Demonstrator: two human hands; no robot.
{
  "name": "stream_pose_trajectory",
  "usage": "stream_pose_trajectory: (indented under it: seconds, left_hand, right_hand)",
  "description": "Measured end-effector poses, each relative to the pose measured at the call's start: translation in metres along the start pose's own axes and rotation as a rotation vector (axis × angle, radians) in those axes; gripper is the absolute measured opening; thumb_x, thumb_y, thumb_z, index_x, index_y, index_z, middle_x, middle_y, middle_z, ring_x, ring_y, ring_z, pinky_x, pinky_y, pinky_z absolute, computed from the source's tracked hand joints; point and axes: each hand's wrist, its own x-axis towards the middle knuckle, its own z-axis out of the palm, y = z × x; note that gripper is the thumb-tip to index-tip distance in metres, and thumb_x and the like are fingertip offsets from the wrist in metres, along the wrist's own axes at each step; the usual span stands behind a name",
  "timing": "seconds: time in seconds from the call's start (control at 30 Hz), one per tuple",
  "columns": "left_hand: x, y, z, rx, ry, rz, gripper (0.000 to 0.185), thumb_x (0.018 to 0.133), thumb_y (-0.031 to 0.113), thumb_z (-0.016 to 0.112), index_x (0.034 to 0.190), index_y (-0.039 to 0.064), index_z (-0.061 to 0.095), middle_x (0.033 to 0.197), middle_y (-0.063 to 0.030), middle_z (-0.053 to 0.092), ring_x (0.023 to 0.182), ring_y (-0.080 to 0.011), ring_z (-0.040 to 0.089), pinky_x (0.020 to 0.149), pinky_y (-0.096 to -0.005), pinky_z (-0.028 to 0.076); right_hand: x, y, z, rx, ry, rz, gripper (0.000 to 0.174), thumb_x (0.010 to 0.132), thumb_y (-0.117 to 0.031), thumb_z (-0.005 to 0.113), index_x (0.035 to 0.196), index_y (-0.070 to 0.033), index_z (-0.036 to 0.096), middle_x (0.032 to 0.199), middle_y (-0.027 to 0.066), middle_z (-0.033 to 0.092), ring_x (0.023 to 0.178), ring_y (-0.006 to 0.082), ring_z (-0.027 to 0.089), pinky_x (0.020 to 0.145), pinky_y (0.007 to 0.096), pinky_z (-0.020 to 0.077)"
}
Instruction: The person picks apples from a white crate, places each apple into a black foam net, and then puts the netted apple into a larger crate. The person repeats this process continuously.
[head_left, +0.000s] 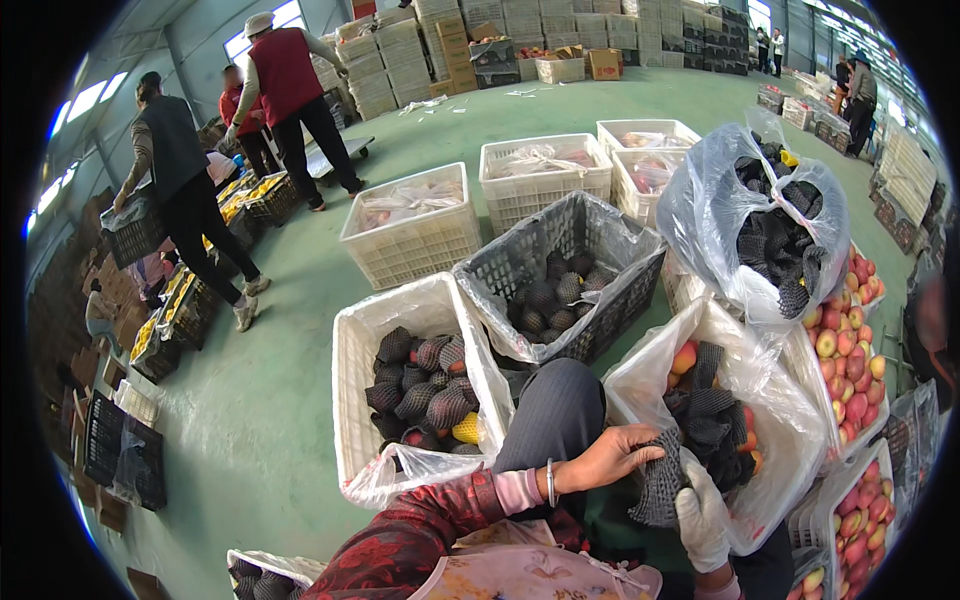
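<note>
Between my hands is a black foam net sleeve (660, 480); whether a fruit is inside cannot be told. My left hand (611, 461), bare with a bracelet at the wrist, pinches its upper edge. On its right side my right hand (701, 510), in a white glove, holds it too. Just beyond stands a lined white crate (787, 442) with loose black foam nets (709, 420) over red-orange apples (684, 358). Left of my knee, another lined white crate (349, 405) holds black-netted fruit (416, 394) and one yellow net (466, 428).
A black crate (630, 300) of netted fruit stands ahead, with white crates (412, 255) behind. A plastic bag of black nets (697, 187) sits at right, beside crates of apples (855, 375). A person (172, 165) carries a crate at left; other people stand farther off.
</note>
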Motion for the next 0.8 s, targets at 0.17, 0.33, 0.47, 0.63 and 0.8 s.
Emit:
stream_pose_trajectory:
  seconds: [0.17, 0.33, 0.47, 0.63, 0.8]
  left_hand:
    - [-0.003, 0.004, -0.001, -0.385, -0.324, -0.215, 0.027, 0.102, 0.022, 0.054, 0.094, -0.004, 0.060, 0.078, -0.0040, 0.052, 0.076, -0.0100, 0.053, 0.071, -0.0261, 0.046]
    - [-0.011, -0.006, 0.013, -0.117, -0.401, -0.134, 0.021, 0.104, 0.012, 0.048, 0.104, -0.005, 0.059, 0.087, -0.0086, 0.059, 0.084, -0.0154, 0.055, 0.082, -0.0314, 0.048]
    - [-0.024, -0.011, 0.021, -0.144, -0.216, -0.243, 0.033, 0.104, 0.019, 0.049, 0.126, -0.004, 0.057, 0.100, -0.0071, 0.065, 0.092, -0.0105, 0.055, 0.086, -0.0271, 0.047]
    - [-0.020, -0.016, 0.021, -0.597, 0.032, -0.410, 0.033, 0.106, 0.028, 0.047, 0.107, 0.000, 0.063, 0.095, 0.0031, 0.062, 0.089, -0.0028, 0.053, 0.082, -0.0217, 0.046]
    - [-0.002, -0.014, 0.034, -1.421, -0.080, -0.519, 0.028, 0.103, 0.027, 0.051, 0.115, 0.004, 0.061, 0.110, -0.0007, 0.067, 0.096, -0.0126, 0.063, 0.087, -0.0280, 0.051]
  right_hand:
    - [0.011, 0.008, -0.011, 0.097, 0.163, 0.106, 0.047, 0.105, -0.039, 0.043, 0.124, 0.001, 0.057, 0.108, 0.0074, 0.062, 0.100, 0.0156, 0.058, 0.091, 0.0298, 0.0442]
    - [0.005, 0.032, 0.012, 0.133, 0.012, 0.002, 0.038, 0.089, -0.026, 0.071, 0.112, 0.002, 0.060, 0.111, 0.0106, 0.063, 0.103, 0.0221, 0.060, 0.094, 0.0329, 0.0460]
    - [-0.002, 0.043, 0.020, 0.231, 0.219, 0.207, 0.029, 0.094, -0.023, 0.065, 0.105, 0.003, 0.059, 0.104, 0.0073, 0.063, 0.099, 0.0140, 0.058, 0.090, 0.0291, 0.0466]
    - [-0.011, 0.062, 0.020, 0.118, 0.362, 0.211, 0.015, 0.093, -0.010, 0.060, 0.101, 0.002, 0.060, 0.100, 0.0084, 0.064, 0.090, 0.0192, 0.061, 0.084, 0.0350, 0.0482]
    - [-0.028, 0.113, 0.027, -0.572, 0.322, -0.058, 0.032, 0.091, -0.010, 0.061, 0.121, 0.001, 0.057, 0.117, 0.0135, 0.064, 0.109, 0.0298, 0.061, 0.097, 0.0381, 0.0460]
